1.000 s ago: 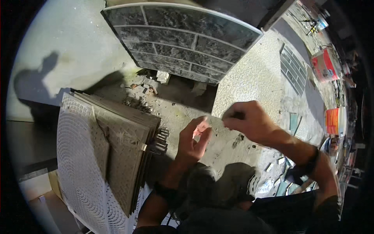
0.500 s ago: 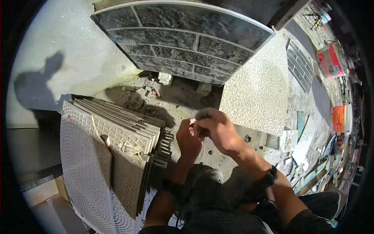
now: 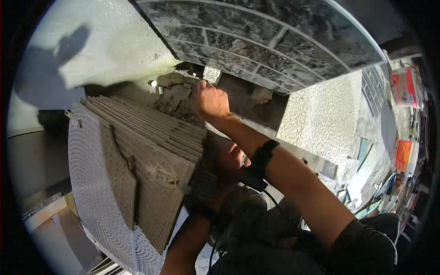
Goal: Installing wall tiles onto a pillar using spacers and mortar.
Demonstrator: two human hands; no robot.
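Note:
My right hand (image 3: 213,101) reaches forward over the rubble (image 3: 176,101), its fingers curled closed. Whatever they may hold is hidden. Below the right forearm, in shadow, is my left hand (image 3: 230,160), close to the right edge of a stack of tiles (image 3: 151,133). Its fingers are mostly hidden, so their pose is unclear. The tiles stand on edge, leaning, with grid-patterned backs facing me. Beyond my right hand, a dark stone-look panel (image 3: 238,50) with pale joint lines stands tilted, and a small pale block (image 3: 211,74) sits under its lower edge.
A white panel with curved dotted patterning (image 3: 94,183) lies against the stack at left. On the right are a textured pale slab (image 3: 321,114), a red-and-white bucket (image 3: 405,87), an orange-labelled bucket (image 3: 404,156) and scattered scraps. A pale wall (image 3: 110,41) rises at far left.
My hands were together in front of me. The right has moved forward and left toward the rubble, while the left is lower, under the right forearm. The view has shifted too.

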